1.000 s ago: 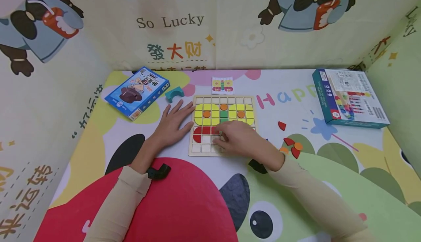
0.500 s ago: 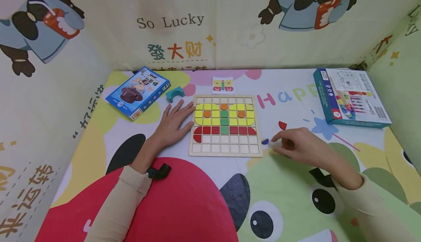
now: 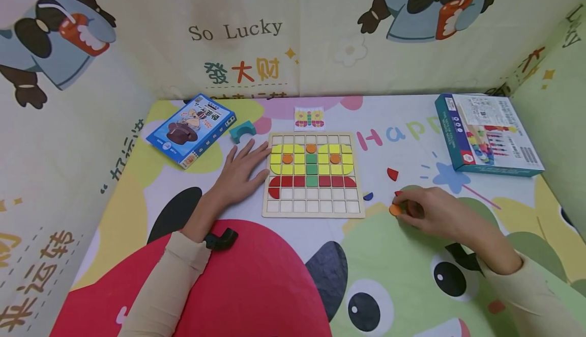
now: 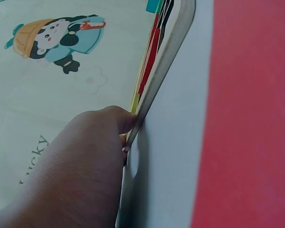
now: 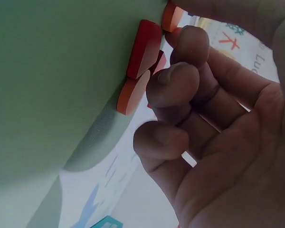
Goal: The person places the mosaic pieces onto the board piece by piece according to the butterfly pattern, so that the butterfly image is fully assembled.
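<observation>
A square wooden grid board point(image 3: 313, 214) carries yellow, green, red and orange pieces in a butterfly-like pattern. My left hand point(image 3: 238, 176) lies flat with fingers spread, its fingertips and thumb against the board's left edge; the left wrist view has the thumb point(image 4: 116, 118) touching that rim. To the right of the board, my right hand point(image 3: 430, 212) is low over loose pieces. Its thumb and index finger pinch an orange disc point(image 3: 394, 210), also visible in the right wrist view. Beside the curled other fingers lie a red piece point(image 5: 145, 50) and another orange disc point(image 5: 133, 95).
A small butterfly picture card point(image 3: 309, 118) lies behind the board. A blue box point(image 3: 192, 129) and a teal arch-shaped block point(image 3: 242, 131) are at left, a larger box point(image 3: 490, 136) at right. One red piece point(image 3: 392, 174) and a blue piece point(image 3: 368, 196) lie separately.
My right hand has left the board and moved right to the loose pieces, where it now pinches an orange disc. The left hand has stayed at the board's left edge.
</observation>
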A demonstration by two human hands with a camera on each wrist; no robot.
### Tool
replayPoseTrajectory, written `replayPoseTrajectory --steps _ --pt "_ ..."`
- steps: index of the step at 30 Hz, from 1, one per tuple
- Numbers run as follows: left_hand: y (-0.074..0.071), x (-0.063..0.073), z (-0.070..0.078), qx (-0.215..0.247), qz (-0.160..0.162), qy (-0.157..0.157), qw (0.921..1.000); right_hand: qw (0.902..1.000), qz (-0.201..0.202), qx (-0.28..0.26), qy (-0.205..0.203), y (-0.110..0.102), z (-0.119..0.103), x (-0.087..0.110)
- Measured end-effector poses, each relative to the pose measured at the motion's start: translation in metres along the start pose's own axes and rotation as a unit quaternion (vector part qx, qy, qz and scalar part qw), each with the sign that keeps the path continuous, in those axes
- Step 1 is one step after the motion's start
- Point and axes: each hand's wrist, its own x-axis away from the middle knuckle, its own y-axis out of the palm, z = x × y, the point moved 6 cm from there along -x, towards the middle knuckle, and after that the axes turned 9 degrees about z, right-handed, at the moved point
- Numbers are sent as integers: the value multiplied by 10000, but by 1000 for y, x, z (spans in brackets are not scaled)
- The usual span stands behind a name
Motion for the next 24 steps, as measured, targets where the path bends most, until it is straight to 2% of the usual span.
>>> replayPoseTrajectory --steps 6,11,16,24 --pt "1 0 -1 11 -7 31 10000 9992 -106 328 202 3 -5 -3" --pt "0 0 -2 -3 11 29 10000 9993 -43 317 203 4 -24 -19" --pt "0 0 -1 24 3 0 10000 9997 77 160 -159 13 -55 -44" --pt "-1 1 0 19 -20 23 10000 9971 5 -70 -753 42 -112 -89"
